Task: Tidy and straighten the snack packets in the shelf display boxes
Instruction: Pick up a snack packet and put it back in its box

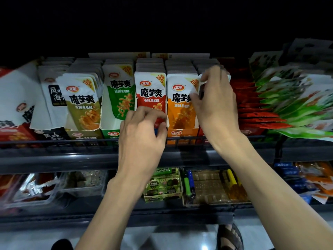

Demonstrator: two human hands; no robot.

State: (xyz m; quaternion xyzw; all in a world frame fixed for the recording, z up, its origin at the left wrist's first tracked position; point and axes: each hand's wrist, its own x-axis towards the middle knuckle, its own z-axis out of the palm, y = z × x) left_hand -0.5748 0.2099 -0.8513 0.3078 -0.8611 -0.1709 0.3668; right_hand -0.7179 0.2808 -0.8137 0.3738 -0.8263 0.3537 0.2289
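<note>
Our right hand (216,101) pinches the top corner of a white-edged packet (202,80) between thumb and curled fingers. It stands in the row just right of the orange packet (180,105), and the hand covers its face. Our left hand (142,134) is curled against the lower edge of the red packet (150,94); we cannot tell whether it pinches or only rests there. All the packets stand upright in open-fronted card display boxes (182,132) behind a thin wire rail (72,141). The risk we see is in the pinch: the film is glossy, thin and crinkly, so a corner hold may slip or fold the flap. Pulling one packet could also drag its tightly stacked neighbours forward. To the left, the olive packets (82,105) already lean and fan out, and the green box (110,129) looks loosely filled, so a nudge might topple its row.
</note>
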